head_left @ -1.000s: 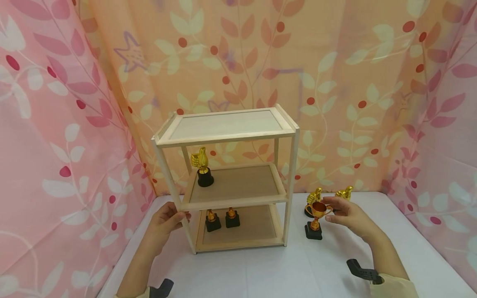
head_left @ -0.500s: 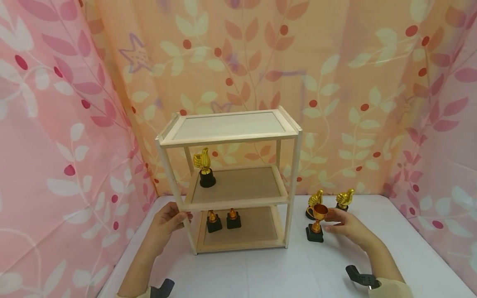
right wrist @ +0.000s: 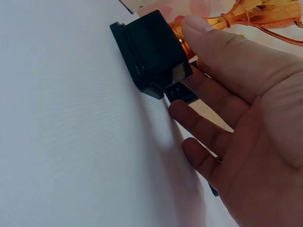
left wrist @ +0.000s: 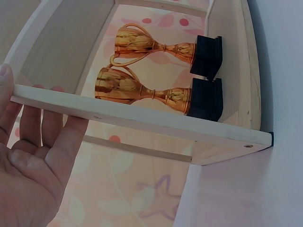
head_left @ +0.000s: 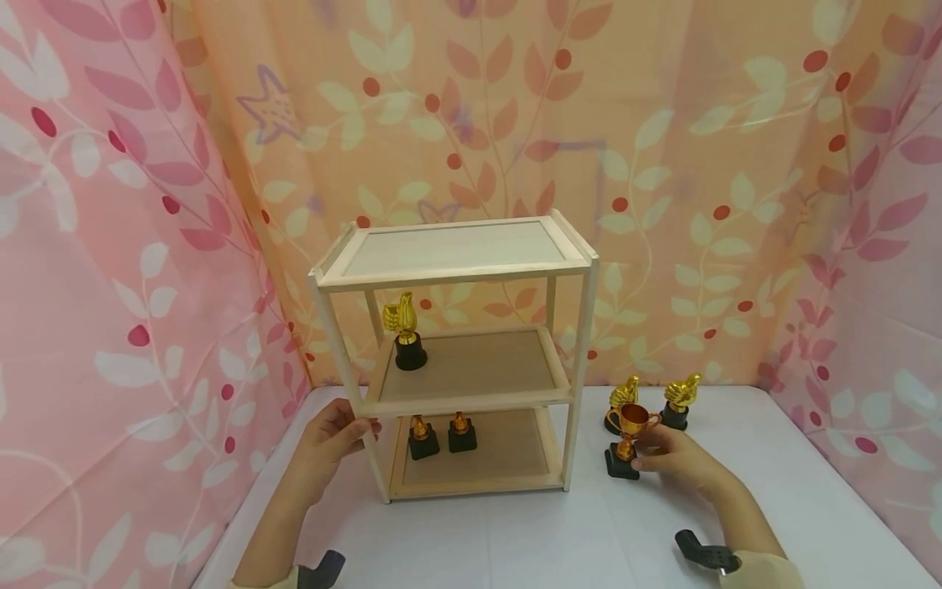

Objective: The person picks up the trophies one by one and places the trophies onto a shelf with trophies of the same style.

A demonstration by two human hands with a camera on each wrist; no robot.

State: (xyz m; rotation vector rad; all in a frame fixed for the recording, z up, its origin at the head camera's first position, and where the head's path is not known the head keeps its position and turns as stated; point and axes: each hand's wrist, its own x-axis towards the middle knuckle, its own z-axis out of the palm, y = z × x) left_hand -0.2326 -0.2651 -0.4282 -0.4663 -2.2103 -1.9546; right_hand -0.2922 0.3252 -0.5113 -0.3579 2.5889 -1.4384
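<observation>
My left hand (head_left: 329, 442) holds the left front post of a small cream wooden shelf (head_left: 471, 402), thumb in front and fingers behind. In the left wrist view those fingers lie along the post (left wrist: 142, 118). At the shelf's right, my right hand (head_left: 680, 460) pinches a copper-coloured trophy cup (head_left: 634, 419) low on its stem, just above the square black base (right wrist: 151, 49). The thumb lies over the stem in the right wrist view, and the two outer fingers are bent loosely beside the base. The cup stands upright.
A gold thumbs-up trophy (head_left: 405, 331) stands on the middle shelf, at the left. Two copper cups (left wrist: 142, 87) stand on the bottom shelf. Behind the right hand are two more gold thumbs-up trophies (head_left: 680, 401) on the white table (head_left: 515, 540). Patterned curtains (head_left: 471, 98) enclose the table.
My right hand has moved down from beside the cup's bowl and handle to its lower stem, where thumb and fingers have closed in. The left hand keeps its hold on the post.
</observation>
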